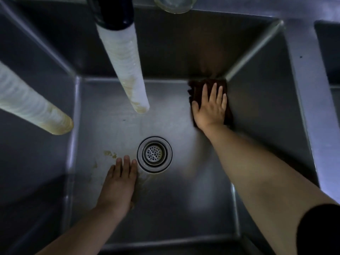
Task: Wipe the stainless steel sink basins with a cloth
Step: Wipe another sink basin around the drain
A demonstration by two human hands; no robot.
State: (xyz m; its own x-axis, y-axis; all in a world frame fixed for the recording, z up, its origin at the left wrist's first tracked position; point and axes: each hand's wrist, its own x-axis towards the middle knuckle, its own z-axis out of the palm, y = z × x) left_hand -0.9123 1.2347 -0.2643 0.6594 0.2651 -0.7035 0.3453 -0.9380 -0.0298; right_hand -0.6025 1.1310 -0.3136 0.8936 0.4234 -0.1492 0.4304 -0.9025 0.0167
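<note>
Right hand [209, 105] flat, fingers spread, pressing dark brown cloth [200, 86] onto basin floor [184, 190] in far right corner. Left hand [119, 183] flat, empty, beside drain strainer [154, 154]

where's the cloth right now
The dark cloth lies in the basin's far right corner, flat under the right hand, right of the hose.

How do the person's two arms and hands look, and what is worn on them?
Both hands, the left hand and the right hand, are bare, with no gloves, rings or watch visible. Both forearms are uncovered. A black sleeve covers the right upper arm; no sleeve shows on the left.
</note>
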